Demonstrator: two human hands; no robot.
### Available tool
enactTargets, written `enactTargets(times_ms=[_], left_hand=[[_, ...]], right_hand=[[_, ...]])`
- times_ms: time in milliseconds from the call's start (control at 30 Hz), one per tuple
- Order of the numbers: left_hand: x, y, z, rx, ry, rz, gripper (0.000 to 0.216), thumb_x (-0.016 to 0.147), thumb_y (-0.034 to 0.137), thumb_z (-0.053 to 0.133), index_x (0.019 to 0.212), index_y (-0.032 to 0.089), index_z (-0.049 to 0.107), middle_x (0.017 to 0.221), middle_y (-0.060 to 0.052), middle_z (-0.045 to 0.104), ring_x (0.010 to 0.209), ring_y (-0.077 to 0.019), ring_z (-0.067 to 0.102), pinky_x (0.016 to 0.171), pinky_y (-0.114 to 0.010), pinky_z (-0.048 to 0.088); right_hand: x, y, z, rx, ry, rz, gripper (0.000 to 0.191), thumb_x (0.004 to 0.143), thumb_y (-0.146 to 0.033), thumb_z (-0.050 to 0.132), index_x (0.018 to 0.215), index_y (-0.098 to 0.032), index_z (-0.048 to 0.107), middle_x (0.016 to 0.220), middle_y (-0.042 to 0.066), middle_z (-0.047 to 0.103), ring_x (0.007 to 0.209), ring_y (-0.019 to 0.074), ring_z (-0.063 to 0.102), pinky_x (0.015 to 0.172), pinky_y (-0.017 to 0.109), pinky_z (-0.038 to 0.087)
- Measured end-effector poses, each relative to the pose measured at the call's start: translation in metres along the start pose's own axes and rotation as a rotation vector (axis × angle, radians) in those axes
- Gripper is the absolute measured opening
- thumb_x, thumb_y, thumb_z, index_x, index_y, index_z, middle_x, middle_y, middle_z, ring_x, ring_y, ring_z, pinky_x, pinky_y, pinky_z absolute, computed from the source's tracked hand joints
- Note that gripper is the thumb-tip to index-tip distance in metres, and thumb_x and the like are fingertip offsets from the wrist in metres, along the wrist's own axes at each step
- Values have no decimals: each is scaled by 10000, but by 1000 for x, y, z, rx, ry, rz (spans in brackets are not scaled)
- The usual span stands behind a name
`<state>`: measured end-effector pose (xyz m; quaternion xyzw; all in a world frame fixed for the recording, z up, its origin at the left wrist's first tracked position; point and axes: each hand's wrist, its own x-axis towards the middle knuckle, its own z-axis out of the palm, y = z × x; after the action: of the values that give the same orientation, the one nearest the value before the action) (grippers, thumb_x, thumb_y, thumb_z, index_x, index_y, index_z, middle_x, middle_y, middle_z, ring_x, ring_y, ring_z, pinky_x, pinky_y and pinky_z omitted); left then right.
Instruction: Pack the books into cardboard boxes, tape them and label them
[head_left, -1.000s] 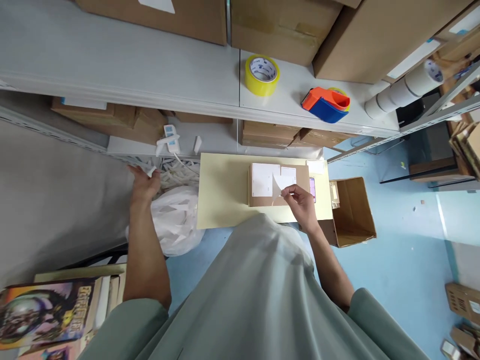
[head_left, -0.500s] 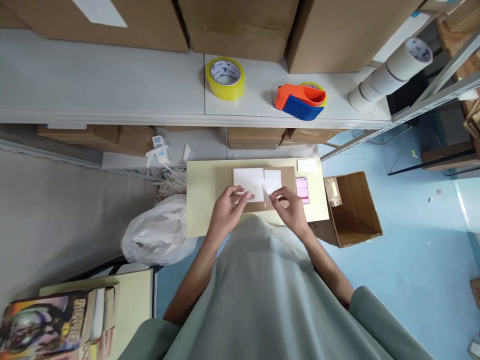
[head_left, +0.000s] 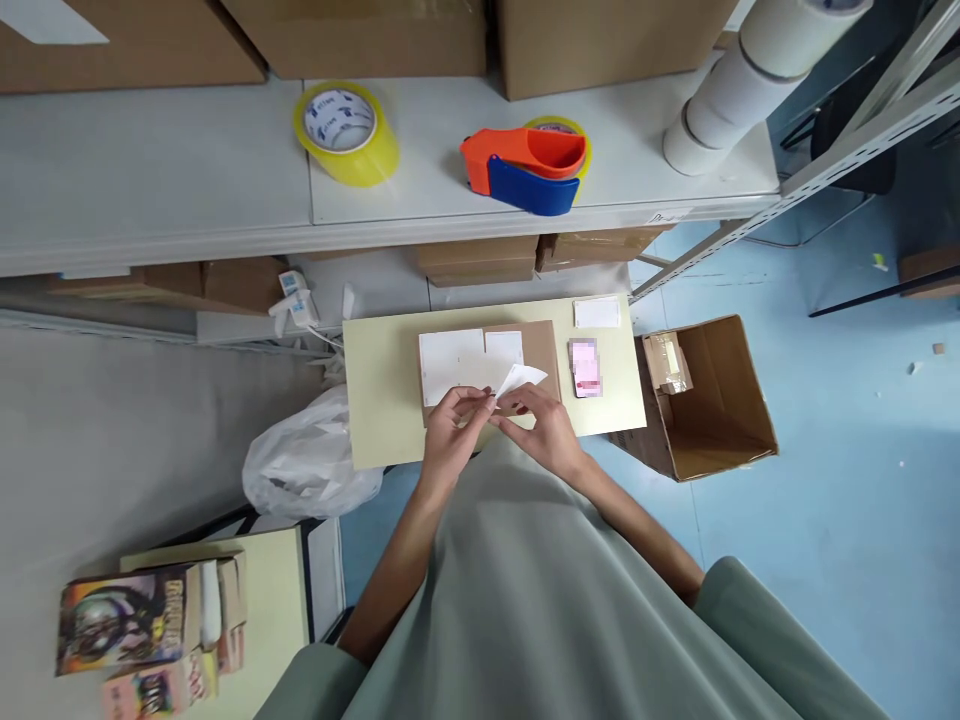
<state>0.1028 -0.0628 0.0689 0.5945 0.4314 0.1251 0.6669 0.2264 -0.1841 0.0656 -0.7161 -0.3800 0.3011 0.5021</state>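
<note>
Both my hands meet at the near edge of a flat brown cardboard piece (head_left: 541, 350) on a small pale-yellow table. A small white paper slip (head_left: 523, 376) sticks up between them, tilted off the cardboard. My left hand (head_left: 456, 432) pinches its near corner between thumb and fingers. My right hand (head_left: 546, 436) has its fingertips closed on the slip from the other side; the exact grip is partly hidden. Just beyond my fingers, a larger white sheet (head_left: 451, 362) and a smaller white label (head_left: 504, 346) lie flat on the cardboard.
A phone (head_left: 585, 368) and a white card (head_left: 597, 312) lie on the table's right. An open carton (head_left: 712, 400) stands right of it, a white plastic bag (head_left: 311, 465) left. The shelf ahead holds yellow tape (head_left: 360, 150), an orange-blue tape dispenser (head_left: 525, 170) and white rolls (head_left: 739, 95).
My hands have come closer together, and my left hand has joined my right at the slip, lifted nearer to me. The camera view has shifted to the right.
</note>
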Motion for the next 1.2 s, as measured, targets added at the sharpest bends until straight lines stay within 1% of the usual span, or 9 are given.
enactTargets(times_ms=[67, 133, 233, 400, 500, 567, 767, 1000, 1200], left_hand=[[0, 1, 6, -5, 11, -22, 476, 863, 648, 802, 1023, 229, 642, 1124, -115, 817, 1130, -284, 784, 966, -408, 614], [2, 2, 10, -9, 40, -40, 486, 843, 641, 819, 1033, 224, 656, 1079, -100, 814, 1092, -272, 782, 948, -389, 607], [6, 2, 11, 2, 115, -36, 509, 806, 649, 840, 1021, 223, 664, 1024, -79, 800, 1050, -253, 768, 922, -362, 592], [10, -4, 1, -17, 211, -34, 507, 823, 662, 799, 1022, 224, 639, 1014, -60, 771, 1028, -216, 742, 913, -335, 578], [9, -6, -4, -54, 229, -58, 493, 821, 660, 797, 1014, 234, 640, 1002, -44, 753, 1018, -200, 727, 898, -322, 572], [7, -7, -5, -108, 235, -74, 490, 804, 653, 822, 1003, 237, 655, 980, -33, 744, 989, -195, 720, 884, -319, 567], [1, -6, -2, -291, 249, -85, 468, 730, 592, 928, 943, 235, 713, 937, -22, 741, 952, -206, 713, 895, -340, 557], [-5, -11, 0, -307, 205, -87, 449, 746, 595, 914, 934, 237, 721, 919, -27, 742, 970, -226, 719, 873, -348, 568], [-9, -21, 2, -329, 188, -105, 440, 739, 586, 919, 929, 240, 724, 974, -35, 746, 1013, -223, 717, 935, -361, 570]], right_hand=[[-2, 4, -6, 21, -23, -17, 248, 1020, -491, 729, 1084, -255, 768, 1081, 63, 767, 952, 212, 747, 867, 361, 650], [-4, 7, -11, 26, -44, -21, 241, 1027, -479, 721, 1104, -256, 770, 1094, 64, 769, 951, 210, 745, 870, 360, 643], [-9, 14, -20, 17, -36, 24, 236, 1043, -480, 690, 1075, -259, 770, 1078, 59, 772, 913, 205, 729, 834, 354, 626], [-17, 37, -36, 89, 98, 167, 288, 1015, -524, 686, 980, -249, 763, 1037, 58, 784, 872, 201, 725, 811, 355, 616], [-17, 49, -45, 122, 164, 270, 315, 968, -549, 710, 914, -241, 746, 965, 53, 787, 831, 207, 717, 794, 365, 607], [-17, 52, -48, 144, 174, 321, 332, 940, -569, 720, 893, -240, 737, 944, 50, 787, 832, 212, 713, 795, 367, 604], [-15, 50, -43, 214, 141, 366, 324, 915, -566, 722, 897, -244, 751, 971, 49, 798, 883, 222, 721, 838, 368, 595], [-18, 52, -33, 208, 131, 365, 313, 928, -546, 688, 906, -240, 749, 976, 50, 807, 888, 222, 735, 844, 363, 594], [-19, 51, -31, 177, 128, 379, 301, 922, -526, 665, 907, -233, 734, 1001, 57, 812, 886, 218, 736, 835, 355, 595]])
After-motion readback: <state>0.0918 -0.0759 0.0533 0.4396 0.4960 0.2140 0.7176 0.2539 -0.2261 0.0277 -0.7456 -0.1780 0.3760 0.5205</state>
